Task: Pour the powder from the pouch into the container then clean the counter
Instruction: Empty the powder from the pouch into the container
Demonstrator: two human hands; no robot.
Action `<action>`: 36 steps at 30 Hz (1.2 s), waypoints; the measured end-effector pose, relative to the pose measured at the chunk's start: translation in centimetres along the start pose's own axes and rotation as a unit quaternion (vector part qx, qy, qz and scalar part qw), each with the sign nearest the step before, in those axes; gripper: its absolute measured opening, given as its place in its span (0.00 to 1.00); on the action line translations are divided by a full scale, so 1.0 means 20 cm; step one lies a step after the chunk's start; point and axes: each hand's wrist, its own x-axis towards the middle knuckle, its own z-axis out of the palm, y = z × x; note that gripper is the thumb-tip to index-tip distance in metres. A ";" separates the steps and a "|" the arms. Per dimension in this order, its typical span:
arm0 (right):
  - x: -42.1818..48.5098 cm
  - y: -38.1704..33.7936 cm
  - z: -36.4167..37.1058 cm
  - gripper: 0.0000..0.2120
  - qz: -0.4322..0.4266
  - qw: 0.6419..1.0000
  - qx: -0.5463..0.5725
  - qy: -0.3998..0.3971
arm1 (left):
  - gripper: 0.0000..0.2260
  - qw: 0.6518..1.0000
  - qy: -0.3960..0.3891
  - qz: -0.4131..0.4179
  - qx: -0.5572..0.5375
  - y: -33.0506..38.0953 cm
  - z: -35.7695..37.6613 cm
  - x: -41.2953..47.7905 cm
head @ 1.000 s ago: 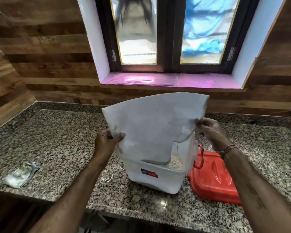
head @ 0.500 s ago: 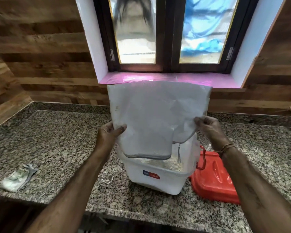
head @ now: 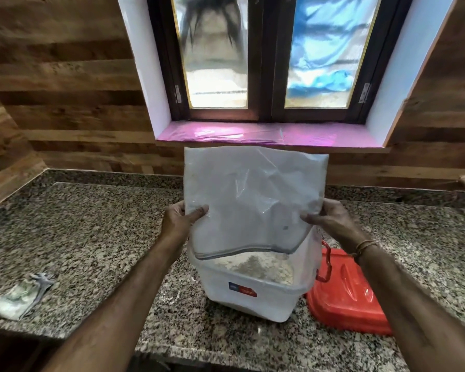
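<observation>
A white translucent pouch (head: 253, 194) hangs upside down, its zip mouth just over the open container (head: 255, 296). My left hand (head: 181, 218) pinches the pouch's left edge and my right hand (head: 325, 218) pinches its right edge, both about mid-height. The container is white plastic with a small blue and red label, and it stands on the granite counter (head: 91, 237). Pale powder (head: 255, 267) lies heaped inside it below the pouch mouth.
A red lid (head: 346, 299) with a handle lies on the counter right of the container. A crumpled cloth or wrapper (head: 22, 296) sits near the counter's front left edge. Behind the counter are a wooden wall and a window with a pink sill (head: 266, 134).
The pouch has been lifted and straightened, so its mouth now sits above the container rim. Both hands rose with it, and more powder shows in the container.
</observation>
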 end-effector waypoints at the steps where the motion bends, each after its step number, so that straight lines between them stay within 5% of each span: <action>1: 0.01 -0.02 -0.01 0.16 -0.009 1.000 0.016 0.009 | 0.11 1.000 0.003 -0.006 -0.018 0.01 0.01 0.01; 12: 0.12 -0.08 0.00 0.17 -0.014 0.998 0.059 0.014 | 0.11 0.984 0.058 -0.119 -0.116 0.11 0.05 0.20; 18: 0.20 -0.12 0.05 0.05 0.045 0.993 0.045 0.101 | 0.13 0.974 -0.019 -0.181 -0.137 0.12 -0.01 0.31; 22: 0.26 -0.16 0.13 0.06 0.105 0.986 0.040 0.124 | 0.17 0.958 -0.081 -0.210 -0.178 0.14 -0.08 0.38; 25: 0.29 -0.24 0.23 0.07 0.136 0.981 0.058 0.122 | 0.23 0.952 -0.113 -0.217 -0.185 0.16 -0.22 0.45; 32: 0.36 -0.50 0.77 0.13 0.256 0.955 0.147 -0.007 | 0.10 0.961 -0.082 -0.221 -0.142 0.14 -0.82 0.67; 36: 0.45 -0.48 1.22 0.06 0.227 0.970 0.087 -0.013 | 0.13 0.972 -0.069 -0.217 -0.059 0.04 -1.26 0.66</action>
